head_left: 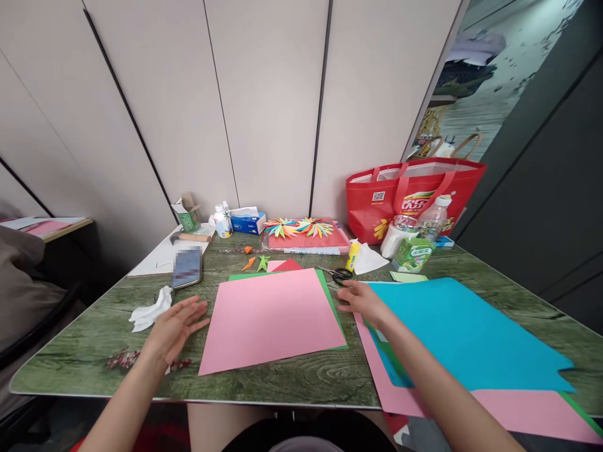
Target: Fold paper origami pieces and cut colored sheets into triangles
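Note:
A pink paper sheet (273, 320) lies on a green sheet (330, 295), whose edges show at the back and right. To its left, my left hand (176, 323) holds nothing, its fingers apart and near the pink edge. On the other side, my right hand (360, 298) is also empty with spread fingers, between the pink sheet and a large blue sheet (452, 339). Beneath the blue sheet, more pink paper (527, 411) and some green show. Black scissors (340, 275) and a yellow glue stick (352, 256) lie just beyond my right hand.
Colourful folded paper stars (299, 228) rest on a red pack at the back. A red bag (377, 207), a bottle (433, 218) and a green box (413, 255) stand back right. Left are a phone (187, 267), a crumpled tissue (151, 311) and a hammer (191, 237).

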{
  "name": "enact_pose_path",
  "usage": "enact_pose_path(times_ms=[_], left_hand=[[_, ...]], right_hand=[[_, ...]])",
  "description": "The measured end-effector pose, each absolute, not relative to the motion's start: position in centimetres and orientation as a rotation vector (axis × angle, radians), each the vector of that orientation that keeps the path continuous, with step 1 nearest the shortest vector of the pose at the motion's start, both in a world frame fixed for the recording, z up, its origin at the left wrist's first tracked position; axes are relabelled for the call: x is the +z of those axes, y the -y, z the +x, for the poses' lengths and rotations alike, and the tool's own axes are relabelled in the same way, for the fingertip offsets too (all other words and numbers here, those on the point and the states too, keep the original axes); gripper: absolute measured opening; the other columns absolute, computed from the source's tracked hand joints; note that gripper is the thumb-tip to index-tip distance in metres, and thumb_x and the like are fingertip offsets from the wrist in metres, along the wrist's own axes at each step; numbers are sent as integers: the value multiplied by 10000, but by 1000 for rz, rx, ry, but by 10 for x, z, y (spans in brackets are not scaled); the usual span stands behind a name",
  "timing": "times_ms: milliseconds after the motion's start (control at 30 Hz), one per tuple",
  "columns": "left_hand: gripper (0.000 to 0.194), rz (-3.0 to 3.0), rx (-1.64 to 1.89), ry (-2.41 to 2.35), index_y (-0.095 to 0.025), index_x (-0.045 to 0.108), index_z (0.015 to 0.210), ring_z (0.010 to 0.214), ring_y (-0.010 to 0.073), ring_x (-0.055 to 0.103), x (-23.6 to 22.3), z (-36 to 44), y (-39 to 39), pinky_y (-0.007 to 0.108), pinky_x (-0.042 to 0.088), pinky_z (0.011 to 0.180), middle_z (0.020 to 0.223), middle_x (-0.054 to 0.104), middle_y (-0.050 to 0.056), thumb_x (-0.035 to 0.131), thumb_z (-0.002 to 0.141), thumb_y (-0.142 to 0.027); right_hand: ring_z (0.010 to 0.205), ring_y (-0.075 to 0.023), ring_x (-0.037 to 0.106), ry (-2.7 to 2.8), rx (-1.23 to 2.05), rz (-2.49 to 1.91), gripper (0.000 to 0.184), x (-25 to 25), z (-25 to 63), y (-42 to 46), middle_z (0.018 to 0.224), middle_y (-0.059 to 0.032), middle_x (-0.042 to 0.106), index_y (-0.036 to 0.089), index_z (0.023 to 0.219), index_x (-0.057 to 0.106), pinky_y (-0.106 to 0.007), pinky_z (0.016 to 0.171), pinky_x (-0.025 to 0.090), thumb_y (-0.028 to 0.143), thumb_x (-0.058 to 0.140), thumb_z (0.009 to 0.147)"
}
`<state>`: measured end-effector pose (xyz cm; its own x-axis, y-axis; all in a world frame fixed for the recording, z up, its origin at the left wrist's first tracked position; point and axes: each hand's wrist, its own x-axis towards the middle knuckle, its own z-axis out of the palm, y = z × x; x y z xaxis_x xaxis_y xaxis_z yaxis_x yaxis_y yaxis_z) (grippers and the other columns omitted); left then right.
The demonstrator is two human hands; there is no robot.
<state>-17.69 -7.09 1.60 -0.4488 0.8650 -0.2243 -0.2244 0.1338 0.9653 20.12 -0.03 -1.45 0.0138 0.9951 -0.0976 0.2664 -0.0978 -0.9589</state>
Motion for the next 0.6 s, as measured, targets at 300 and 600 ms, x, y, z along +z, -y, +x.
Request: enact_pose_path(times_ms=[300, 600], left_hand=[[551, 640, 1301, -1528, -161, 515, 1044, 661, 170, 643, 18, -163, 58, 265, 525, 556, 780, 674, 65, 760, 556, -86], [345, 793, 1275, -1234, -157, 653, 815, 656, 187, 648, 17, -149, 44, 265, 520, 602, 749, 701, 49, 794, 509, -232]], right_hand=[[640, -214, 620, 1438, 1158, -1340, 238, -33, 179, -7, 719, -46, 673, 149, 743, 616, -301, 537, 481, 346, 658, 616], [695, -177, 632, 1186, 1353, -901, 382, -15, 180, -18, 852, -50, 687, 175, 904, 607, -301, 636, 497, 385, 725, 608]])
